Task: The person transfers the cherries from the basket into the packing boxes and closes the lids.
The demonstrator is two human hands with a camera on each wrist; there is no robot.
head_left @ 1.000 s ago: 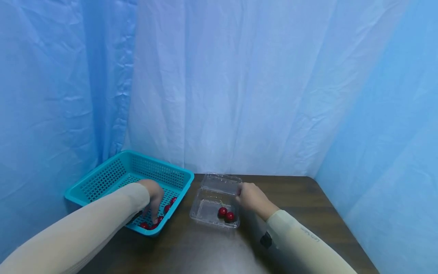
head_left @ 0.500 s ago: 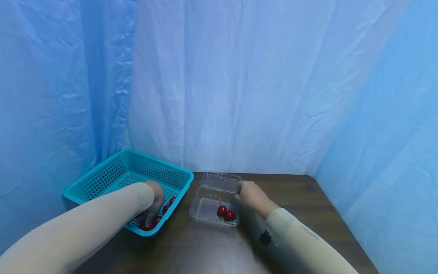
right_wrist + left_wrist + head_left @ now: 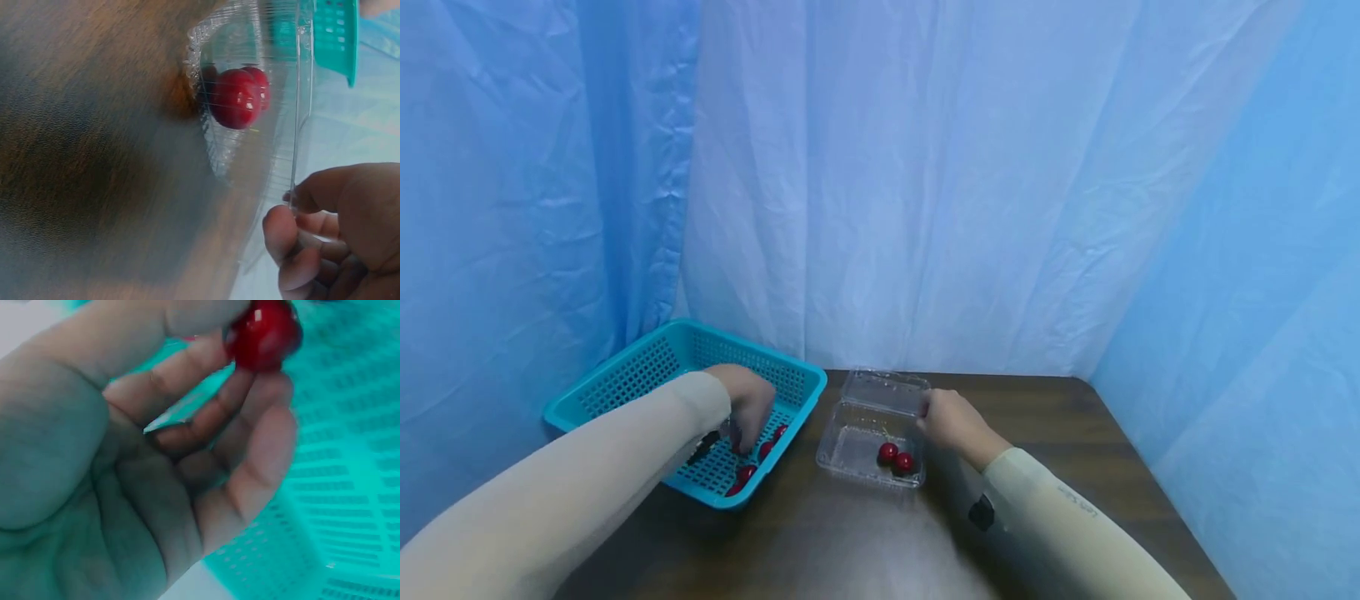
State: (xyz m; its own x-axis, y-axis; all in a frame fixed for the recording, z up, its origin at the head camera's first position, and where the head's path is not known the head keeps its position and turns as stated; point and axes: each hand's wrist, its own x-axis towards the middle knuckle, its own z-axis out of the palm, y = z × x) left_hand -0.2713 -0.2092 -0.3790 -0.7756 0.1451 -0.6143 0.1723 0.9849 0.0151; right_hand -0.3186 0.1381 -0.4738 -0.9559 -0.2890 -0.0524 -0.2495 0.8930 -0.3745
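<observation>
My left hand is over the turquoise basket, thumb and fingers pinching a shiny red cherry. Below it, several more cherries lie along the basket's near right side. In the middle of the table stands a clear plastic clamshell box, its lid tilted back. Two cherries sit inside, near the front right corner. My right hand pinches the box's right rim between thumb and index finger, as the right wrist view shows.
The dark wooden table carries both containers. A pale blue curtain hangs right behind the table, with more curtain on the left and right sides. The basket's right rim is close to the box's left side.
My left hand has risen from the cherries at the basket's near corner, moving up and slightly right with one cherry. My right hand has kept its hold on the box.
</observation>
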